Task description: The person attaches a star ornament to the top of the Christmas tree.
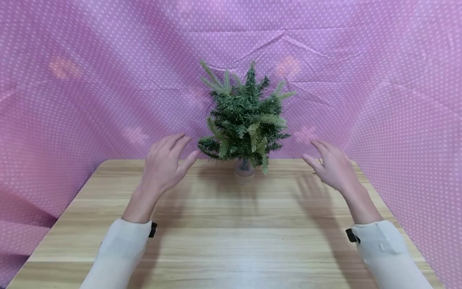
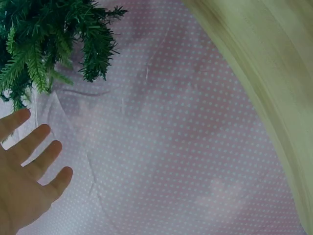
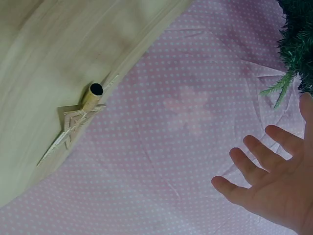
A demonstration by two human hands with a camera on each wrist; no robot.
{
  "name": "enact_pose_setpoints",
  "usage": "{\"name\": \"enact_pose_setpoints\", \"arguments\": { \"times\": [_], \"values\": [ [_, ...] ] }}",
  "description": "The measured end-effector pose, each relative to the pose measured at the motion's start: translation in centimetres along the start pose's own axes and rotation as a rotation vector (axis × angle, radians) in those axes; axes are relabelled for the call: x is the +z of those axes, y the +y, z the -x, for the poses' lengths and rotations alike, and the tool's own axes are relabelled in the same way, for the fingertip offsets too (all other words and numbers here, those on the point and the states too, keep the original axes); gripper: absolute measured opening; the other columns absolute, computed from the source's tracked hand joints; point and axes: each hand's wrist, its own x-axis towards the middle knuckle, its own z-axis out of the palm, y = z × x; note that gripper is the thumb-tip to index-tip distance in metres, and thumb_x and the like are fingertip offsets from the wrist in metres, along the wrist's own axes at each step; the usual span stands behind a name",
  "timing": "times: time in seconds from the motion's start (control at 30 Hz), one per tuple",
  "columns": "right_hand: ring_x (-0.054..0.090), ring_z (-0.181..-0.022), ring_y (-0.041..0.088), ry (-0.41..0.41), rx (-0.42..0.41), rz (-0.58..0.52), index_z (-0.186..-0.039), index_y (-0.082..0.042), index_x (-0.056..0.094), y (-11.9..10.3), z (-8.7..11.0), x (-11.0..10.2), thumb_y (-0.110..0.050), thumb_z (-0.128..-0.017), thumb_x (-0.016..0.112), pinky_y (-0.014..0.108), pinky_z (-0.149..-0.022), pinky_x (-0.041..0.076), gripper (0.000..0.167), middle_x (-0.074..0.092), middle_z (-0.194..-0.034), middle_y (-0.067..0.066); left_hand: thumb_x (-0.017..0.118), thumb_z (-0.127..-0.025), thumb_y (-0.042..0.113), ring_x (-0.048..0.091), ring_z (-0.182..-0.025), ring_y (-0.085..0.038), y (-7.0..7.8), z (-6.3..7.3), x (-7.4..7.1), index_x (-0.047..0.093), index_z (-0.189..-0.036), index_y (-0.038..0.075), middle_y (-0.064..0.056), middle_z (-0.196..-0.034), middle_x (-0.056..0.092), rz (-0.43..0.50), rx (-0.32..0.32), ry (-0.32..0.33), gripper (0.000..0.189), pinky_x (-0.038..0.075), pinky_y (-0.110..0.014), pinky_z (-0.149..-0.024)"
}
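Note:
A small artificial Christmas tree with green needled branches stands upright on a pale round base at the table's far edge. To its left hovers my left hand, fingers extended, holding nothing; its thumb is close to the lower branches. On the other side my right hand is held in the air, fingers spread, also holding nothing. Near the table's edge in the right wrist view lies a gold star-shaped tree topper with a hollow tube; in the head view my right hand mostly hides it.
The light wooden table spreads out in front of the tree. Pink cloth with white dots hangs behind it and along both sides, close to the table's edges. White sleeves cover my forearms, with a dark strap at each wrist.

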Motion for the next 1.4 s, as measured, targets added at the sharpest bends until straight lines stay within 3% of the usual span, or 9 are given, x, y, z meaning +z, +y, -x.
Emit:
{"name": "enact_pose_setpoints", "arguments": {
  "times": [0.4, 0.67, 0.83, 1.2, 1.4],
  "values": [
    [0.038, -0.136, 0.053, -0.011, 0.019, -0.031, -0.151, -0.003, 0.046, 1.0, 0.2, 0.4, -0.044, -0.104, 0.055, 0.07, -0.107, 0.031, 0.063, 0.044, -0.15, 0.029, 0.055, -0.099, 0.048, 0.059, -0.121, -0.037, 0.3, -1.0, -0.5, 0.069, -0.127, 0.004, -0.017, -0.13, 0.066, 0.067, 0.047, 0.115, 0.055, 0.046, -0.058, -0.097],
    [0.037, -0.137, 0.053, -0.028, 0.042, -0.072, -0.148, 0.003, 0.045, 1.9, 0.5, 0.5, -0.045, -0.105, 0.052, 0.07, -0.107, 0.03, 0.065, 0.043, -0.149, 0.032, 0.053, -0.098, 0.055, 0.062, -0.116, -0.036, 0.8, -1.8, -0.6, 0.073, -0.119, 0.004, -0.015, -0.122, 0.069, 0.15, 0.092, 0.211, 0.058, 0.047, -0.056, -0.094],
    [0.038, -0.136, 0.053, -0.039, 0.057, -0.08, -0.149, 0.003, 0.044, 2.5, 0.6, 0.7, -0.045, -0.105, 0.051, 0.07, -0.107, 0.031, 0.065, 0.044, -0.148, 0.031, 0.052, -0.098, 0.06, 0.062, -0.114, -0.036, 0.9, -1.9, -0.6, 0.073, -0.118, 0.004, -0.015, -0.12, 0.07, 0.169, 0.109, 0.226, 0.063, 0.047, -0.056, -0.094],
    [0.038, -0.135, 0.053, -0.057, 0.066, -0.11, -0.147, 0.006, 0.045, 3.2, 0.8, 0.9, -0.038, -0.105, 0.054, 0.069, -0.106, 0.031, 0.061, 0.045, -0.147, 0.032, 0.065, -0.093, 0.047, 0.063, -0.112, -0.034, 1.5, -2.7, -0.5, 0.072, -0.119, 0.003, -0.015, -0.119, 0.071, 0.199, 0.17, 0.265, 0.051, 0.047, -0.052, -0.097],
    [0.038, -0.135, 0.054, -0.076, 0.075, -0.131, -0.146, 0.007, 0.044, 3.5, 1.0, 0.9, -0.04, -0.106, 0.053, 0.07, -0.105, 0.033, 0.063, 0.045, -0.146, 0.033, 0.067, -0.091, 0.047, 0.063, -0.113, -0.035, 1.8, -3.1, -0.7, 0.072, -0.118, 0.002, -0.016, -0.119, 0.07, 0.207, 0.165, 0.27, 0.052, 0.047, -0.051, -0.098]
  ]
}}
